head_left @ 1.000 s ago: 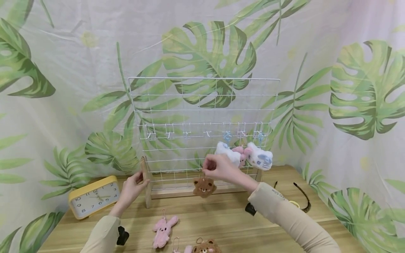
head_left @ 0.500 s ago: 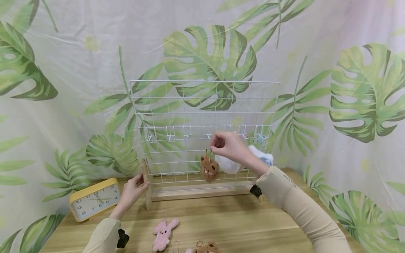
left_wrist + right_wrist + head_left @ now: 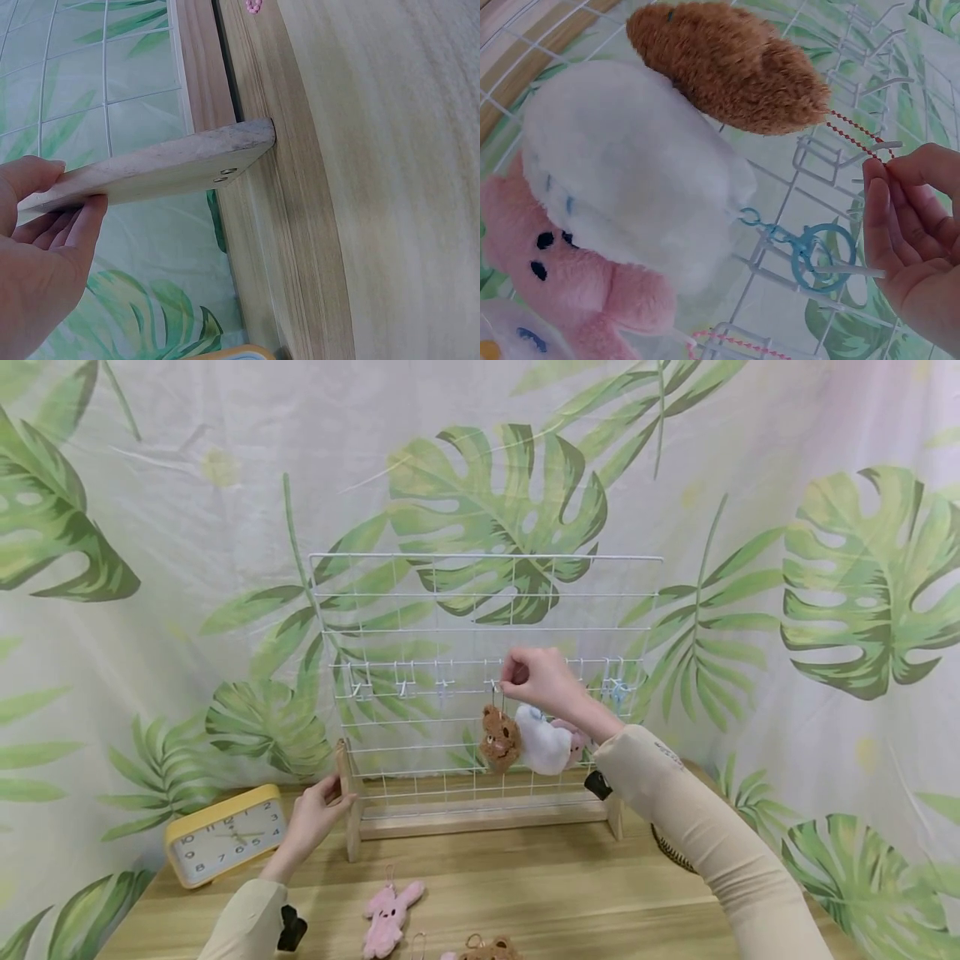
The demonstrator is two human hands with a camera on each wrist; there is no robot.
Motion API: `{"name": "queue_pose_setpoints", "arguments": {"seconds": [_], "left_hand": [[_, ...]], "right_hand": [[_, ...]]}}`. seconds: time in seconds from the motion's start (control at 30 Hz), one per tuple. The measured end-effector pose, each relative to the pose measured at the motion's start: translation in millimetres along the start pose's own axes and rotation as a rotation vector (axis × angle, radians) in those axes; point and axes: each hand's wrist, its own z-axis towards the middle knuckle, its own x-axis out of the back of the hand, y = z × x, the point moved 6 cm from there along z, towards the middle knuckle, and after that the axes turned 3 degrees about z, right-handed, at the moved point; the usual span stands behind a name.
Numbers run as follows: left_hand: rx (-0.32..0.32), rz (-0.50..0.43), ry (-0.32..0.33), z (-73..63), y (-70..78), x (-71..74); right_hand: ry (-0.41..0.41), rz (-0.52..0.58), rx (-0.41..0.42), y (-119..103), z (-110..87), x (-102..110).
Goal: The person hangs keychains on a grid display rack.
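Between thumb and forefinger, my right hand [image 3: 547,681] pinches the ball-chain loop [image 3: 855,133] of a brown plush bear keychain [image 3: 499,739]. The loop is at the tip of a white hook [image 3: 889,145] on the wire grid rack [image 3: 480,629]; whether it is over the tip I cannot tell. Beside the bear hangs a white plush keychain [image 3: 630,172], with a pink plush [image 3: 562,277] partly behind it. My left hand [image 3: 313,814] grips the rack's wooden side post [image 3: 165,161], thumb on one face and fingers on the other.
On the table [image 3: 540,877] lie a pink plush rabbit [image 3: 386,918] and another brown bear [image 3: 491,949], cut off by the frame edge. A yellow clock [image 3: 225,835] stands left. A dark headband [image 3: 671,852] is partly behind the right sleeve. Bare hooks [image 3: 405,683] line the rack's left.
My right hand has lifted the bear keychain from low in front of the rack up to the hook row, slightly rightward. My left hand stays on the post.
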Motion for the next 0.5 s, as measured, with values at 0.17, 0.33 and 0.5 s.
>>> {"name": "queue_pose_setpoints", "arguments": {"seconds": [0.17,0.33,0.5], "left_hand": [[0.016,-0.012,-0.018,-3.1,-0.4,-1.8],[0.011,-0.02,-0.013,-2.9,-0.6,-1.8],[-0.008,-0.01,-0.001,0.5,-0.6,-0.3]], "right_hand": [[-0.034,-0.033,-0.011,5.1,2.8,-7.0],[-0.04,-0.068,-0.001,5.2,2.5,-9.6],[-0.019,-0.059,0.052,0.1,-2.2,-5.9]]}}
